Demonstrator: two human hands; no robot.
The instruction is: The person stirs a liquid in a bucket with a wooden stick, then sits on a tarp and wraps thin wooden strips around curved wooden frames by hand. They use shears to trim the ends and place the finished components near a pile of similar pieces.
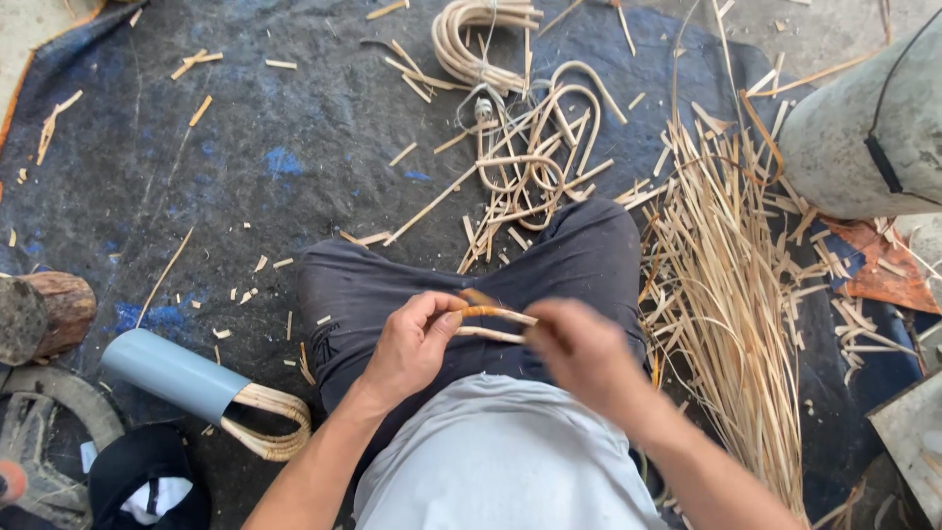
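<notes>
— What does the cane loop (494,323) look like?
— Thin, bent into a narrow loop, pale with an orange-brown upper edge, held over the lap above the dark trousers (392,285).
— And the hands?
— The left hand (410,344) has its fingers (444,306) pinched together on the loop's left end. The right hand (581,351) is blurred; it grips the other end, fingers curled shut.
— Nearby?
— Loose cane strips (726,294) on the dark mat (245,128).

Your left hand (410,345) and right hand (581,351) meet over your lap on a bent cane piece (494,323). Cane strips (731,294) lie to your right, curved cane loops (530,157) ahead, and a pipe (172,373) and log (44,314) to your left.
</notes>
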